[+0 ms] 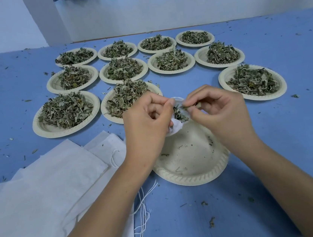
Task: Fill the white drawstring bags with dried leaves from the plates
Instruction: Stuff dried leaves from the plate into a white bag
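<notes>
Thumb and forefinger of the left hand [148,119] are pinching the rim of the white drawstring bag [176,126], while the right hand [215,109] is pinching dried leaves [179,114] into its mouth, just above the nearly emptied plate [191,153]. Filling seems to be finishing; the next move is probably pulling the cord closed, then starting on a full plate [54,131].

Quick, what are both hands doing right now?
Left hand: pinches the rim of the white bag.
Right hand: pinches dried leaves at the bag's mouth.
</notes>
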Tool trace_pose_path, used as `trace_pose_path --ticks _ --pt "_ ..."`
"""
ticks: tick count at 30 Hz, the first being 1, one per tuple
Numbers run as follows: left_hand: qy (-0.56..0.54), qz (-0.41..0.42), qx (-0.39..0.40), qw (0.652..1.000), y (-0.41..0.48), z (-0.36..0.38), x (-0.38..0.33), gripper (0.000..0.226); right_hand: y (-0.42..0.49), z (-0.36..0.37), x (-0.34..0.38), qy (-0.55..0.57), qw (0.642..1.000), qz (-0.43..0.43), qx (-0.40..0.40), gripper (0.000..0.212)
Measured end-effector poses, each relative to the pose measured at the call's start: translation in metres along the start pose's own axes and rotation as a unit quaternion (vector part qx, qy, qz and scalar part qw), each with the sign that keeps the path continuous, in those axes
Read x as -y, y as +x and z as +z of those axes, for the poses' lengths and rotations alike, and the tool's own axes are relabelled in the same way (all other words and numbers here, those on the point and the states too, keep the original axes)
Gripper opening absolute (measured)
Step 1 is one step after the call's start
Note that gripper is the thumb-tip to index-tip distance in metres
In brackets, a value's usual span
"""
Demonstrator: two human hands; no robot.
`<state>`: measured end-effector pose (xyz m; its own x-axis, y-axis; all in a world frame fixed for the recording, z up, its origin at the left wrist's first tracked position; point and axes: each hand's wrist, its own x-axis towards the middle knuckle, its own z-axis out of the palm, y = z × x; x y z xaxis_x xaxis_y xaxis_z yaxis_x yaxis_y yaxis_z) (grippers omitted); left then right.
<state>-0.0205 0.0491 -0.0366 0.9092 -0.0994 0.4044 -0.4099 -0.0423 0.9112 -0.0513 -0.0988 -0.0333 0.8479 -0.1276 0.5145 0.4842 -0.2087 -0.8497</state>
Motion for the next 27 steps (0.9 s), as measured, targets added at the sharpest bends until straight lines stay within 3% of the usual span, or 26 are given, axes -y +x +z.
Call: trace_pose_path --ticks 3,9,15,17,19,22,24,27 --pt "-0.007 0.012 0.014 1.000 -0.003 0.001 0.000 0.011 -0.005 0.007 -0.003 -0.143 0.987 -0.070 0.025 0.016" --pt "-0.012 0.031 -0.018 0.999 -0.002 0.000 -0.002 0.013 -0.004 0.003 -0.001 -0.197 0.965 -0.168 0.034 0.001" --pt "0.047 0.131 0.012 0.990 -0.005 -0.002 -0.005 0.010 -0.009 0.009 -0.001 -0.252 0.932 -0.172 0.195 0.046" --pt "0.053 0.136 0.007 0.989 -0.004 -0.003 -0.006 0.008 -0.008 0.007 -0.002 -0.277 0.923 -0.180 0.198 0.040" --pt "0.049 0.127 -0.021 0.990 -0.002 -0.004 -0.007 0.008 -0.007 0.001 -0.001 -0.268 0.927 -0.220 0.142 0.034" --pt "0.028 0.108 -0.042 0.993 -0.001 -0.005 -0.008 0.009 -0.006 -0.007 -0.001 -0.266 0.926 -0.257 0.069 0.050" --pt "0.025 0.122 -0.008 0.992 -0.004 -0.004 -0.009 0.009 -0.008 -0.003 0.000 -0.292 0.915 -0.258 0.103 0.060" --pt "0.055 0.170 0.051 0.983 -0.009 -0.002 -0.010 0.010 -0.010 0.008 -0.002 -0.314 0.896 -0.249 0.190 0.055"
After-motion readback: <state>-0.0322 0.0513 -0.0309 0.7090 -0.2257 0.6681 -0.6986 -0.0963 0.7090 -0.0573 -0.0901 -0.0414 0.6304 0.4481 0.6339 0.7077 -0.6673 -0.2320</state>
